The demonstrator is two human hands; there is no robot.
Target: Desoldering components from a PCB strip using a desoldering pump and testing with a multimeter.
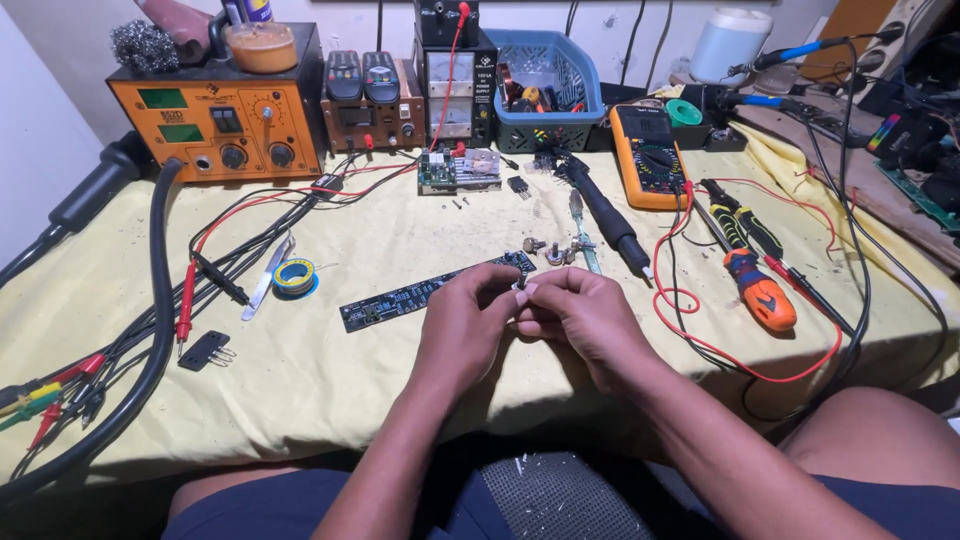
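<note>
Above the yellow cloth, just before a long dark circuit board: left hand and right hand, fingertips together, pinching one small metal part.

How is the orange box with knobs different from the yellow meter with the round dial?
The orange box is bigger and stands upright at the table's back; the yellow meter is smaller and lies nearly flat. The box carries a round tub and steel wool on top; the meter carries nothing. Both have wires leading off them.
</note>
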